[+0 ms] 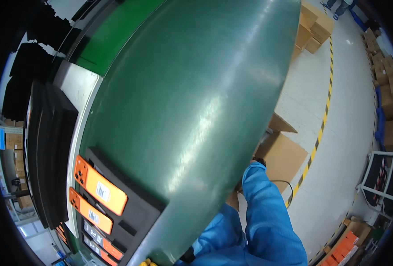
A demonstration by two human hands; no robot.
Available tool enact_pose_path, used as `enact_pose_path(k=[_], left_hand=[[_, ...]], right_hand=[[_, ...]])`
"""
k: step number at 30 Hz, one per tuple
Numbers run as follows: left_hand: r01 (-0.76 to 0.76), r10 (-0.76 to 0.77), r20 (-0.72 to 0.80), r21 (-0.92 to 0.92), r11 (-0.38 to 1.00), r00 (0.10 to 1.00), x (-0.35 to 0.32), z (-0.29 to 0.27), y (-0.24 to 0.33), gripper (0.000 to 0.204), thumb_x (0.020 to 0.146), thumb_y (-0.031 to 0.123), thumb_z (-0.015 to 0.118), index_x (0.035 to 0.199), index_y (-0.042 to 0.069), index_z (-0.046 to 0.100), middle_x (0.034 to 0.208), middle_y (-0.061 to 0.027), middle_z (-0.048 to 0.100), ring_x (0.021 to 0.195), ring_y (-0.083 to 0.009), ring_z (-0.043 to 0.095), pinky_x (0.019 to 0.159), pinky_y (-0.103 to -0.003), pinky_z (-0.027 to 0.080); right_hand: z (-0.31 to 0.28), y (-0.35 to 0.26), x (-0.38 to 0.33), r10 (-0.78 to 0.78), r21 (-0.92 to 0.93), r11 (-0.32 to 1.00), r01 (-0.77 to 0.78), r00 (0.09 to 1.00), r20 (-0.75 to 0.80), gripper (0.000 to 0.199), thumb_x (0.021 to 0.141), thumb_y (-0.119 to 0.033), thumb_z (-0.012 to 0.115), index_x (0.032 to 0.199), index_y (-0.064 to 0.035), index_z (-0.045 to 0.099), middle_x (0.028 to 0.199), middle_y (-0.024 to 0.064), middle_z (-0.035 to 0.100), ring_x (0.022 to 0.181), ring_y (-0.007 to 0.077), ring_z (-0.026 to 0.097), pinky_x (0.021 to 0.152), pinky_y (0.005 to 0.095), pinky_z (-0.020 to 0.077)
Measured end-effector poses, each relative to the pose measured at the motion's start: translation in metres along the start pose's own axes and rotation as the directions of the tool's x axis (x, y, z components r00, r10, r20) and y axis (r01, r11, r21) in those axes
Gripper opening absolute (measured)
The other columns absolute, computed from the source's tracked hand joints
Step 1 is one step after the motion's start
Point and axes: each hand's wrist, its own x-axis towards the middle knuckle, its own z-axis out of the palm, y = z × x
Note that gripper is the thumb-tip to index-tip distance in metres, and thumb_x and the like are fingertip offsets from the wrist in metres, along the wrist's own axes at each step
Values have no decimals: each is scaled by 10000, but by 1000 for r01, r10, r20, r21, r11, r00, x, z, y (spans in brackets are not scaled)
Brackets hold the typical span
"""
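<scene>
My right arm in a blue sleeve (264, 195) reaches past the right edge of the green tabletop (169, 97). At its cuff is a small dark patch (260, 161), beside an open cardboard box (285, 153). My right hand is mostly hidden there, and its fingers do not show. My left arm, in the same blue, is bent low against the table edge; the tabletop hides my left hand. A dark cable (289, 188) loops out beside the right sleeve.
Orange phone-shaped pieces (102, 188) with camera cutouts lie on a black foam tray (141, 208) at the table's near left. Black foam sheets (50, 155) are stacked beyond. Cardboard boxes (314, 29) stand far right, past which runs yellow-black floor tape (324, 119). Another person's legs (340, 6) show far off.
</scene>
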Motion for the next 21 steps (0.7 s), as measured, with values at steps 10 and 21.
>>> enact_pose_path(k=[10,21], left_hand=[[-33,32,9,170,985,999,8,16,24,176,923,53,683,1063,-50,650,982,-176,642,771,-277,601,667,-343,492],[-174,175,44,-41,984,984,22,7,13,160,803,-48,655,958,-8,653,904,-148,680,798,-352,621,774,-413,488]], right_hand=[[11,-5,-3,-12,-149,989,-2,995,-96,553,778,-302,834,1207,2,663,1137,122,702,1000,244,664,843,404,542],[-31,-27,-38,-208,125,969,212,977,-44,404,813,-250,801,1122,-9,705,1068,121,718,904,244,687,776,405,557]])
